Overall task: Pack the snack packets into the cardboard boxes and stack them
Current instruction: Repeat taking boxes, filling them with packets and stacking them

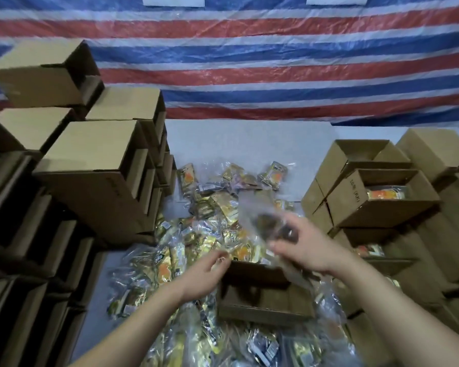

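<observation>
Packets (196, 234) lying heaped mid-floor around box (263, 295); right hand (300, 247) pinching a light, crinkly, slippery packet over it, left hand (207, 271) hanging loose; gripping by sealed edge looks safest.

I can't make out what my right hand (300, 245) holds: the packet (265, 223) is a motion-blurred smear. The open box (263, 295) hides its contents, and the frame edges crop both box stacks (85, 181).

Your open box (263, 295) sat amid the heap of snack packets (196, 234) before you, stacked boxes (90, 160) rising on your left, filled boxes (376, 197) piled on your right, and a tarpaulin (249, 62) hanging behind everything.
</observation>
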`<state>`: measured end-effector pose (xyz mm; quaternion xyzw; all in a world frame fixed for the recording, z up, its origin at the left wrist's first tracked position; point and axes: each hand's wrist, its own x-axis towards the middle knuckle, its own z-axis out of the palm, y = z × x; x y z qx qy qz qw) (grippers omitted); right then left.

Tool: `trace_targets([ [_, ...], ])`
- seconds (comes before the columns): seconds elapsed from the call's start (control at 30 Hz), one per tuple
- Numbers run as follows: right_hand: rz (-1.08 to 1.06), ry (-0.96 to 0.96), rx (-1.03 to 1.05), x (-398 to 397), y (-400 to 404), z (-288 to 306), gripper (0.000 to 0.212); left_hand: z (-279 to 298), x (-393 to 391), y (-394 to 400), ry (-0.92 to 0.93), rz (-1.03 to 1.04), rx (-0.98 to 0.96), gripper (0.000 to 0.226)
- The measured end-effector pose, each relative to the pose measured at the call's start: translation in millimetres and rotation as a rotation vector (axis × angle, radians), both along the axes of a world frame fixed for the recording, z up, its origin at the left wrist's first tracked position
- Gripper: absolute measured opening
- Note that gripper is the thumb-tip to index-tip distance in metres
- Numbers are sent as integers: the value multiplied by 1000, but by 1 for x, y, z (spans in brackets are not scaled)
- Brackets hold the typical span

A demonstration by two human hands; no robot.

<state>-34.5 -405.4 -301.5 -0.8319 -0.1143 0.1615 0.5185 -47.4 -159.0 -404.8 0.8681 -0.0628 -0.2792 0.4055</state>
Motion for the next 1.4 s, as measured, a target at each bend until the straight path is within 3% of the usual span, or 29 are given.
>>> trace_targets([
  [0.1,339,82,-256,-11,9,-18,46,-25,-15,0,110,164,-113,52],
  [0.23,537,102,-677,-12,25,-44,52,-27,-19,-5,119,202,-158,38],
  [0.5,714,259,-950,3,55,-125,39,-31,-15,-19,78,249,-174,32],
  [0.57,638,379,-861,-2,56,-138,60,-37,-14,-18,38,252,-136,29],
  [0.63,543,464,-716,-2,54,-130,78,-41,-15,-16,32,267,-139,40],
  [0.7,504,417,-656,2,45,-115,71,-43,-17,-15,34,274,-147,48],
  [0.8,442,371,-581,3,30,-93,26,-43,-19,-17,45,294,-149,43],
  [0.97,639,703,-713,-2,51,-117,38,-38,-23,-20,58,305,-162,31],
  [1.1,594,752,-670,-8,62,-137,44,-35,-28,-21,44,302,-163,41],
  [1.23,469,575,-695,-3,48,-114,47,-33,-28,-23,45,312,-154,30],
  [1.3,332,507,-540,-5,33,-94,43,-34,-27,-24,52,305,-154,31],
  [1.4,111,144,-415,-12,12,-71,27,-33,-27,-23,58,276,-148,33],
])
